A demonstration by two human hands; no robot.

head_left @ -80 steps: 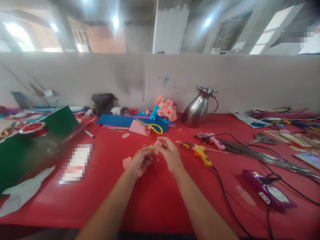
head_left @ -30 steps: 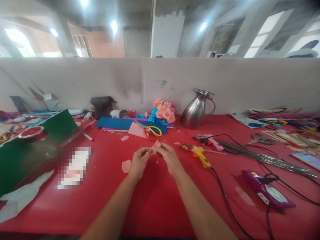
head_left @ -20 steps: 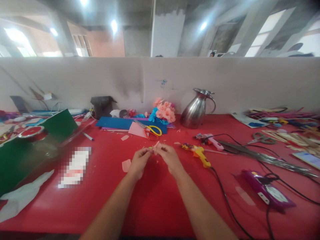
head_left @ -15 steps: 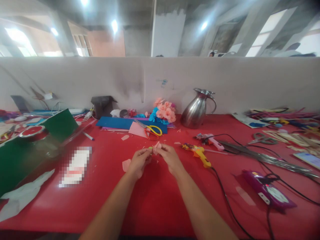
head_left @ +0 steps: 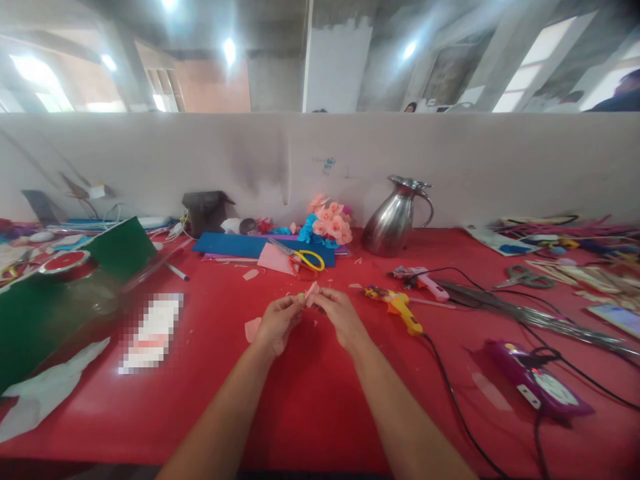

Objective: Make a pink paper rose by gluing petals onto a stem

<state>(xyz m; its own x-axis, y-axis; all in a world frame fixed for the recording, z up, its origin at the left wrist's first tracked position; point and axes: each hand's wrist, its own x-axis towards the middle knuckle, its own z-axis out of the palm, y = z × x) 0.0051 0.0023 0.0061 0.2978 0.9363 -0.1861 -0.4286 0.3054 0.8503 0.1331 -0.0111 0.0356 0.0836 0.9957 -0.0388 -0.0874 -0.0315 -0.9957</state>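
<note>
My left hand (head_left: 278,323) and my right hand (head_left: 338,316) meet over the middle of the red table (head_left: 310,407). Both are pinched closed on a small pink paper piece (head_left: 311,291) held between their fingertips, with a bit of green showing at its left end. A pink paper scrap (head_left: 251,329) lies on the table just left of my left hand. Yellow-handled scissors (head_left: 305,257) rest on pink and blue sheets behind the hands.
A yellow glue gun (head_left: 400,307) and a pink one (head_left: 423,280) lie right of my hands, their cords trailing forward. A steel jug (head_left: 396,217), a paper flower bunch (head_left: 327,223), green card (head_left: 60,293), wires (head_left: 525,313) and a purple device (head_left: 537,383) surround them.
My hands have stayed together in the same spot; the fingers shifted slightly on the pink piece. The camera has barely moved.
</note>
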